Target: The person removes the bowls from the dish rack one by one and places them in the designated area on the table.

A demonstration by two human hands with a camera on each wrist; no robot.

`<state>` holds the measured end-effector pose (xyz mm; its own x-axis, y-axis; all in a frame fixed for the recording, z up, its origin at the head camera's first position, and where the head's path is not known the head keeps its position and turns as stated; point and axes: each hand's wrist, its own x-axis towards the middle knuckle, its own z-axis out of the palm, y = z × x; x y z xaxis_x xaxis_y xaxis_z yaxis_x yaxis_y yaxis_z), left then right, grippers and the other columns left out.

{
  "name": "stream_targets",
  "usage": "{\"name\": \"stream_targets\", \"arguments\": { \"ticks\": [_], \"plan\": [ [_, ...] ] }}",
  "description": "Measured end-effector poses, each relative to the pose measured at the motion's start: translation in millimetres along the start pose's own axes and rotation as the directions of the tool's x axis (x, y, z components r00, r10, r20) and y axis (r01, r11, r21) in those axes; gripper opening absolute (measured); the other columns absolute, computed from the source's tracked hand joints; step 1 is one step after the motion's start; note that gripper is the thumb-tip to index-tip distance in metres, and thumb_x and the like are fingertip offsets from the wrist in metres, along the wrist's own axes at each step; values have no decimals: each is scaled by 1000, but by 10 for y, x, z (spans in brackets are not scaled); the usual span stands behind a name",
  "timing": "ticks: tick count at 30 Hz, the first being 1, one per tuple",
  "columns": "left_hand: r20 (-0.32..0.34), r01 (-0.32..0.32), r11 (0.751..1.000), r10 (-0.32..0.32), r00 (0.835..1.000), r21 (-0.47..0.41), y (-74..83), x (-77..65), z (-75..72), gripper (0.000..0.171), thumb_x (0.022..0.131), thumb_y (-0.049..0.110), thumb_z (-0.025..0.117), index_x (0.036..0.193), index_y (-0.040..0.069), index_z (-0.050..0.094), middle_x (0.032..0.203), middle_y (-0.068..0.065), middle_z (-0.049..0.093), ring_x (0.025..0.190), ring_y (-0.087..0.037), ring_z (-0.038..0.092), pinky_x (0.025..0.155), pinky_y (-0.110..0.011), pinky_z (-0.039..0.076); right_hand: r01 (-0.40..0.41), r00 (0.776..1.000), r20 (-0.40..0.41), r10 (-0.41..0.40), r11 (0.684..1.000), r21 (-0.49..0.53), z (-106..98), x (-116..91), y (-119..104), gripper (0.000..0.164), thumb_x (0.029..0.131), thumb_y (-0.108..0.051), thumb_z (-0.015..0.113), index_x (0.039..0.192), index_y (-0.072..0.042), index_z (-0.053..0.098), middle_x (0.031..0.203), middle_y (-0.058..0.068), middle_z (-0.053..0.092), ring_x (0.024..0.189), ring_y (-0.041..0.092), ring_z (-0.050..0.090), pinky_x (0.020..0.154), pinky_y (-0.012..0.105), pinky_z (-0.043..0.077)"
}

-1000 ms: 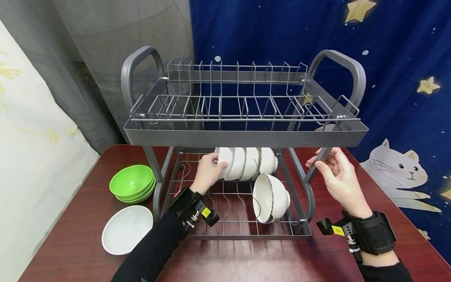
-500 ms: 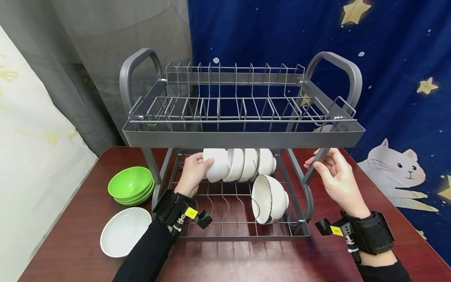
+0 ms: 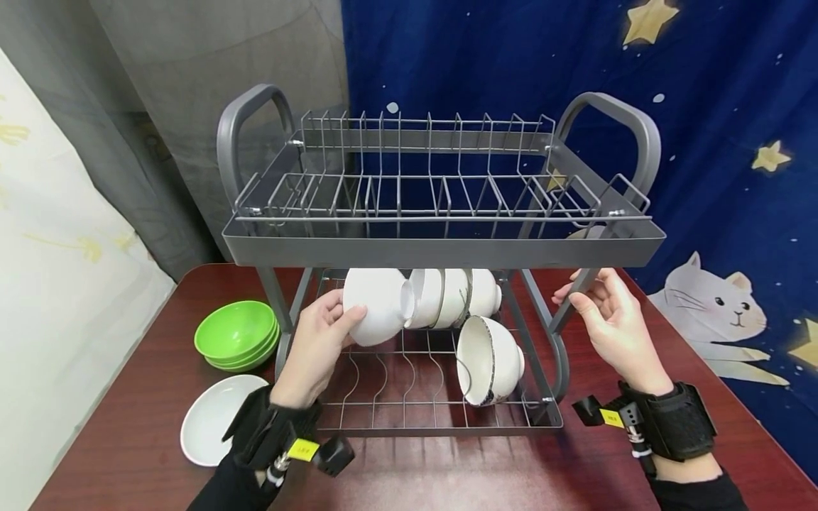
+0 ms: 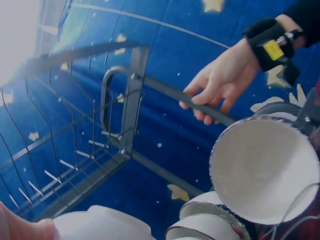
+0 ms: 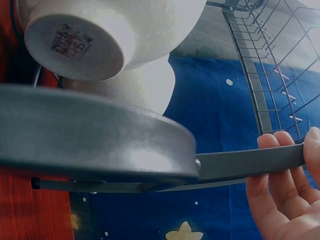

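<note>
My left hand [image 3: 313, 348] pinches a plain white bowl [image 3: 377, 305] tipped on its side, thumb on the near side, at the left of the lower tier of a grey two-tier dish rack [image 3: 447, 253]. Right of it stands a row of white bowls [image 3: 452, 298], on edge and nested, some with patterned rims. In front of that row a larger white bowl [image 3: 509, 362] with a dark patterned rim lies on its side, mouth facing left. My right hand [image 3: 612, 330] holds the rack's right upright [image 5: 230, 165], its fingers curled around the bar.
Left of the rack, a stack of green bowls [image 3: 236, 330] and a shallow white dish [image 3: 220, 419] sit on the reddish-brown table [image 3: 434, 475]. The upper tier, with its wire dividers [image 3: 441, 195], overhangs the lower tier. Curtains hang behind.
My left hand has drawn the white bowl leftward and toward me, away from the row, turning its foot to the right. My right hand stays on the upright.
</note>
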<state>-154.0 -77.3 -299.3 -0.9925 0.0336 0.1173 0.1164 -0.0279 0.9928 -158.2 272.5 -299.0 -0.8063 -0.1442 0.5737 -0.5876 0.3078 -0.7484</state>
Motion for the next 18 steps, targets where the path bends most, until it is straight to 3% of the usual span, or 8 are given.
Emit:
{"name": "stream_targets", "arguments": {
  "ticks": [5, 9, 12, 17, 18],
  "plan": [
    [69, -81, 992, 75, 995, 94, 42, -285, -194, 20, 88, 2, 57, 106, -7, 55, 100, -20, 63, 87, -13, 60, 75, -24, 52, -1, 1000, 2, 1, 1000, -2, 6, -1, -2, 21, 93, 4, 45, 111, -7, 46, 93, 4, 59, 90, 8, 60, 82, 13, 46],
    [143, -235, 951, 209, 967, 203, 69, -523, -394, 15, 86, 1, 60, 100, -5, 57, 91, -9, 65, 80, -9, 61, 70, -21, 52, -1, 1000, 2, 1, 1000, -3, 12, 0, -2, 20, 93, 4, 45, 110, -6, 46, 93, 4, 59, 90, 8, 60, 82, 13, 46],
    [188, -362, 885, 318, 929, 294, 72, -699, -542, 16, 83, -4, 61, 99, 1, 61, 88, 1, 65, 76, -6, 60, 66, -19, 51, -2, 1000, -1, 1, 1000, -17, 11, -2, -8, 20, 93, 4, 45, 110, -7, 46, 93, 3, 59, 90, 8, 60, 82, 12, 46],
    [295, -570, 734, 489, 821, 368, 28, -936, -786, 30, 74, -10, 67, 96, 11, 64, 84, 6, 61, 77, -3, 53, 65, -12, 46, 3, 1000, -9, -4, 999, -40, -1, -1, -18, 21, 92, 4, 46, 110, -6, 46, 93, 2, 59, 90, 7, 60, 83, 12, 45],
    [307, -589, 710, 503, 808, 385, 18, -985, -834, 33, 72, -10, 68, 95, 13, 64, 83, 6, 59, 77, -2, 51, 62, -11, 45, 5, 1000, -9, -5, 999, -35, -3, 1, -19, 21, 92, 5, 46, 110, -6, 46, 93, 2, 59, 90, 7, 60, 83, 12, 46]
  ]
}}
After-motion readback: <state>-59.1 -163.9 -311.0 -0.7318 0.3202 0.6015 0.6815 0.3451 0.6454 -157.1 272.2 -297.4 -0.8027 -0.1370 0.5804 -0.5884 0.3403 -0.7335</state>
